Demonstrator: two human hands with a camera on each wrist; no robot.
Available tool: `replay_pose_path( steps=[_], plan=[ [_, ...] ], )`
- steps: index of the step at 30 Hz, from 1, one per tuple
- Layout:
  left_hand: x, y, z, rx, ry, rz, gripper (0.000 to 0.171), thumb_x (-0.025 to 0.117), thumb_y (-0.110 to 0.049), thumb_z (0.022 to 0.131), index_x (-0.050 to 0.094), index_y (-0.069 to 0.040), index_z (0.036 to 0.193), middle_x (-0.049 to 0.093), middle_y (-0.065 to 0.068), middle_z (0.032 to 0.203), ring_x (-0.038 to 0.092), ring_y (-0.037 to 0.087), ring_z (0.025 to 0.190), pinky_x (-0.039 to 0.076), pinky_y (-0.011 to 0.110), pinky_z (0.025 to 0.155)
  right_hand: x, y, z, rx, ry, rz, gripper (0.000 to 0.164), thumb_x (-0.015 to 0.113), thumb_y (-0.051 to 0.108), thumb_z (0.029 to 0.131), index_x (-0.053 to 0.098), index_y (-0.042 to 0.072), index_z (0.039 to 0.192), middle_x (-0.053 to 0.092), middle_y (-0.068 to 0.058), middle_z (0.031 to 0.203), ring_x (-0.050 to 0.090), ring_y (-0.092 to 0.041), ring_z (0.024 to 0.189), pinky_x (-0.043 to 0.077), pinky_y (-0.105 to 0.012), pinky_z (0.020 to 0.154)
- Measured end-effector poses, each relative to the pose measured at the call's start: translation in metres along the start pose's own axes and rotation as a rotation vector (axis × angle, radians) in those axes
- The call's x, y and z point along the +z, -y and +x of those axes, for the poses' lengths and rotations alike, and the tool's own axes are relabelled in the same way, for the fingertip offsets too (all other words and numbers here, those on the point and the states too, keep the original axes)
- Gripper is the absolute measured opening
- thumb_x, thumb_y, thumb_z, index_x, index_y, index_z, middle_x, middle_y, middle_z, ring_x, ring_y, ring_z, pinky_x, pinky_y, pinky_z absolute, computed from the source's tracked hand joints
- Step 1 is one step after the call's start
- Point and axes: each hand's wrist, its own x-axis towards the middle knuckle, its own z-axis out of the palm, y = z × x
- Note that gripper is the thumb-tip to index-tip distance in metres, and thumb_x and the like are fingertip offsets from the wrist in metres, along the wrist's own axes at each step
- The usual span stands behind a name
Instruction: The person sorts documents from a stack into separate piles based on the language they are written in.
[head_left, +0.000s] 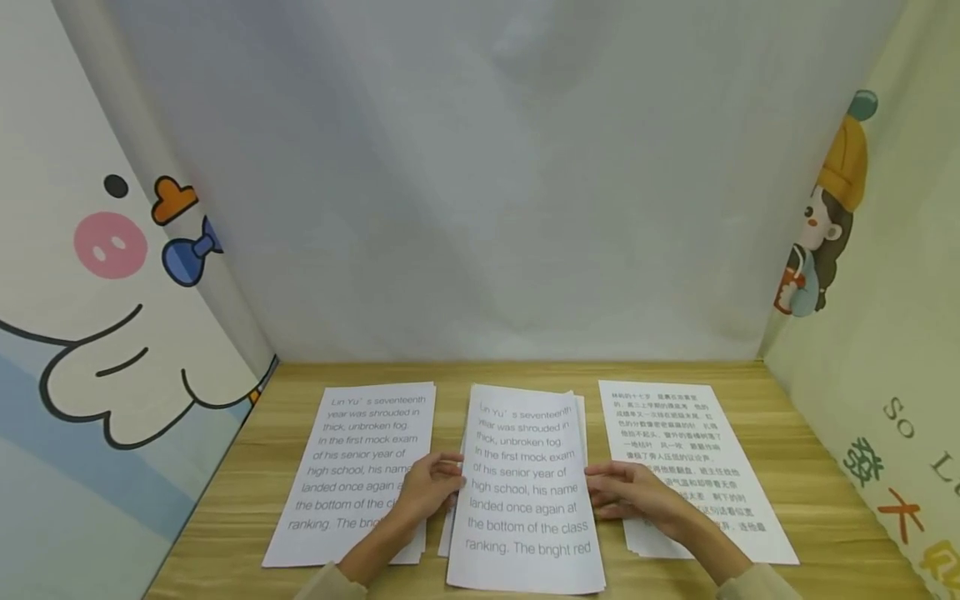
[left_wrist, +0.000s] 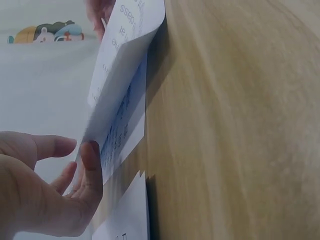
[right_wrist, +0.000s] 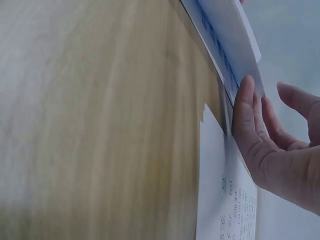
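Note:
A printed stack of paper (head_left: 521,492) with English text is raised, slightly bowed, above other sheets at the middle of the table. My left hand (head_left: 429,487) touches its left edge, and my right hand (head_left: 633,492) touches its right edge. In the left wrist view, fingertips of the left hand (left_wrist: 55,185) reach under the paper (left_wrist: 112,90), with the uppermost digit beside its edge. The right wrist view has the right hand (right_wrist: 280,135) with fingertips against the paper (right_wrist: 240,45) and the thumb apart from it. A sheet with blue marks (left_wrist: 132,100) lies beneath.
A stack of English text sheets (head_left: 360,450) lies to the left, partly behind the left arm. On the right, sheets with Chinese text (head_left: 667,417) sit partly under the right hand. White cloth (head_left: 487,208) closes off the back of the wooden table (head_left: 540,372); cartoon-printed panels flank it.

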Motion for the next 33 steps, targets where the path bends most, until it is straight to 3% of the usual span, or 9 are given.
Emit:
replay_pose_path(
  steps=[8,17,25,33],
  plan=[
    [0.006,0.003,0.001,0.002,-0.045,0.020,0.042,0.071,-0.001,0.086,0.061,0.002,0.127,0.075,0.010,0.094,0.063,0.011,0.064,0.059,0.027,0.061,0.008,-0.001,0.004,0.010,-0.009,0.039,0.039,0.060,0.023,0.103,0.058,-0.007,0.128,0.077,-0.005,0.108,0.074,-0.017,0.096,0.063,-0.029,0.081],
    [0.007,0.004,0.000,-0.008,-0.064,-0.001,0.041,0.071,-0.003,0.087,0.063,0.005,0.127,0.077,0.013,0.095,0.063,0.009,0.062,0.059,0.026,0.060,0.010,-0.003,0.001,-0.002,-0.080,0.017,0.038,0.063,0.021,0.101,0.062,-0.009,0.124,0.078,-0.007,0.100,0.076,-0.018,0.087,0.064,-0.030,0.075],
    [0.009,0.005,0.001,-0.044,-0.072,-0.015,0.039,0.073,-0.006,0.086,0.065,0.005,0.123,0.077,0.008,0.088,0.064,0.010,0.063,0.059,0.024,0.059,0.011,-0.004,0.001,0.014,-0.147,-0.006,0.026,0.071,0.021,0.096,0.069,-0.003,0.106,0.079,-0.007,0.091,0.077,-0.017,0.080,0.064,-0.027,0.069],
    [0.012,0.004,0.002,-0.042,-0.101,-0.030,0.032,0.079,-0.005,0.082,0.070,0.006,0.110,0.078,0.010,0.084,0.065,0.009,0.060,0.058,0.022,0.054,0.014,-0.004,-0.001,0.020,-0.168,-0.041,0.031,0.070,0.023,0.097,0.071,-0.006,0.107,0.078,-0.006,0.087,0.076,-0.015,0.077,0.064,-0.026,0.068]
  ],
)
